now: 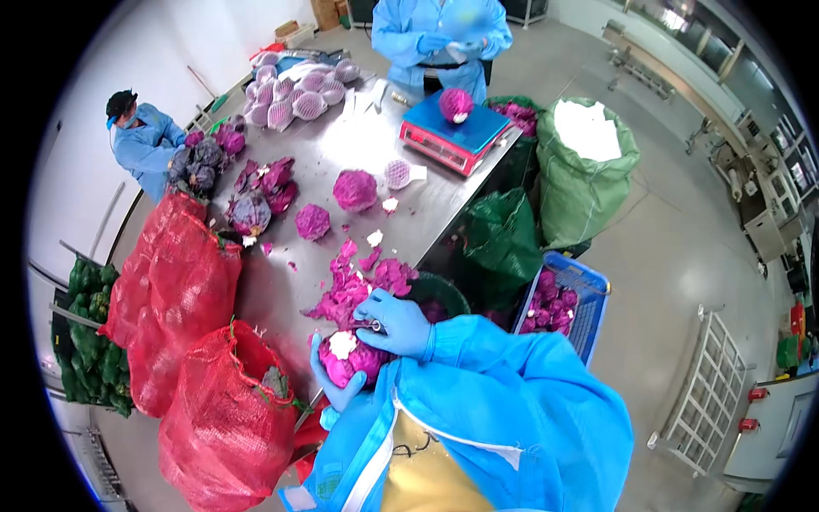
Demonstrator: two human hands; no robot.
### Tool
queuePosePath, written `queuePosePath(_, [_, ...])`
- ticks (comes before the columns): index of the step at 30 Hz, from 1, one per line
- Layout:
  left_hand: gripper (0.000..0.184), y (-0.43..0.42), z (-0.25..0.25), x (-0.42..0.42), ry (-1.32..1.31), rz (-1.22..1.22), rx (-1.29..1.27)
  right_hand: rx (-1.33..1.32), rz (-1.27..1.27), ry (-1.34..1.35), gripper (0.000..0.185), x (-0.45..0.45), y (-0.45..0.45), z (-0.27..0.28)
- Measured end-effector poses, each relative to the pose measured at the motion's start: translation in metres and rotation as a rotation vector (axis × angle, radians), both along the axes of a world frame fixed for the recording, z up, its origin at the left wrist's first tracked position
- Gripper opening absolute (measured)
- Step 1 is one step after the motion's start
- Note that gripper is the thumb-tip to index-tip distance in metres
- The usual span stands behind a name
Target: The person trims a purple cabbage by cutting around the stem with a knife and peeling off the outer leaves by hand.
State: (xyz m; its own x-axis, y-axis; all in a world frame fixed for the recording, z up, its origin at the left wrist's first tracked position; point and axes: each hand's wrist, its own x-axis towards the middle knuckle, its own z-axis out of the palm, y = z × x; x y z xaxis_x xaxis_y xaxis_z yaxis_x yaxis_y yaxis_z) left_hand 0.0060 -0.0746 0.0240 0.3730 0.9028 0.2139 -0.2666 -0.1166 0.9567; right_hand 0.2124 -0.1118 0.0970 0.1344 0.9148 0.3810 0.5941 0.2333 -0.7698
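My left hand (339, 386), in a blue glove, cups a purple cabbage (341, 367) from below and the side. The white cut stem end of this cabbage faces up. My right hand (399, 324), also gloved, is closed just above the cabbage on what looks like a small knife (374, 325). Only a shiny bit of it shows; the rest is hidden by the fingers. Loose purple leaves (345, 286) lie on the metal table (311, 175) just beyond my hands. Two trimmed cabbages (355, 190) sit farther up the table.
Red mesh sacks (226, 427) stand at the left. A scale (448, 132) carrying a cabbage is at the table's far right. Right of the table are a green sack (589, 192) and a blue crate (589, 320) of purple cabbage. Net-wrapped cabbages (294, 94) and two co-workers are beyond.
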Motion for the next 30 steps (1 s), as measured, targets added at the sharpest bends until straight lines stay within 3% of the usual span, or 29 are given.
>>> queuePosePath(2, [0.109, -0.007, 0.005, 0.008, -0.032, 0.010, 0.022, 0.057, -0.122, 0.092, 0.043, 0.000, -0.001, -0.006])
queuePosePath(3, [0.109, -0.014, 0.022, 0.017, -0.103, -0.022, -0.038, -0.040, 0.001, 0.183, 0.050, 0.004, 0.003, -0.028])
queuePosePath(4, [0.106, -0.011, 0.008, 0.013, -0.124, -0.040, -0.004, -0.231, 0.168, 0.530, 0.047, 0.003, 0.002, -0.038])
queuePosePath(6, [0.092, -0.013, 0.016, 0.012, -0.164, -0.066, -0.149, -0.291, 0.125, 0.523, 0.039, 0.005, -0.009, -0.029])
queuePosePath(7, [0.075, -0.003, 0.065, 0.027, -0.380, -0.355, -1.030, -0.228, 0.126, 0.474, 0.038, 0.005, -0.015, -0.027])
queuePosePath(8, [0.062, -0.010, 0.012, 0.011, -0.525, -0.149, -0.455, -0.164, 0.130, 0.428, 0.036, 0.004, -0.019, -0.028])
queuePosePath(10, [0.056, -0.005, 0.027, 0.003, -0.392, -0.189, -0.596, -0.054, 0.227, 0.361, 0.035, 0.004, -0.022, -0.031])
queuePosePath(12, [0.043, 0.011, 0.006, -0.005, -0.451, -0.206, -0.622, -0.024, 0.291, 0.275, 0.033, 0.004, -0.023, -0.022])
queuePosePath(15, [0.029, 0.040, 0.007, -0.018, -0.160, -0.236, -0.725, 0.027, 0.395, 0.162, 0.033, 0.006, -0.017, -0.014])
queuePosePath(16, [0.048, 0.051, 0.001, -0.026, -0.135, -0.426, -0.665, 0.166, 0.419, 0.146, 0.034, 0.004, -0.012, -0.017])
queuePosePath(18, [0.052, 0.063, -0.006, -0.023, -0.022, -0.527, -0.535, 0.148, 0.498, 0.072, 0.032, 0.004, -0.009, -0.004])
queuePosePath(20, [0.061, 0.041, 0.034, -0.002, 0.035, -0.658, -0.350, 0.166, 0.482, 0.009, 0.028, 0.001, -0.002, -0.005])
queuePosePath(22, [0.085, 0.035, 0.026, -0.009, -0.002, -0.717, -0.566, 0.210, 0.524, 0.153, 0.025, -0.002, 0.006, -0.007])
queuePosePath(24, [0.092, 0.044, 0.009, -0.023, 0.038, -0.847, -0.544, 0.205, 0.515, 0.097, 0.024, -0.004, 0.010, -0.011])
queuePosePath(26, [0.094, 0.038, 0.041, -0.012, -0.026, -0.846, -0.518, 0.190, 0.499, 0.106, 0.024, -0.007, 0.012, 0.000])
queuePosePath(28, [0.094, 0.053, 0.037, -0.014, 0.065, -0.865, -0.353, 0.073, 0.451, 0.109, 0.028, -0.007, 0.011, 0.025])
queuePosePath(30, [0.091, 0.043, 0.058, -0.005, 0.044, -0.762, -0.367, 0.109, 0.380, 0.096, 0.029, -0.009, 0.014, 0.030])
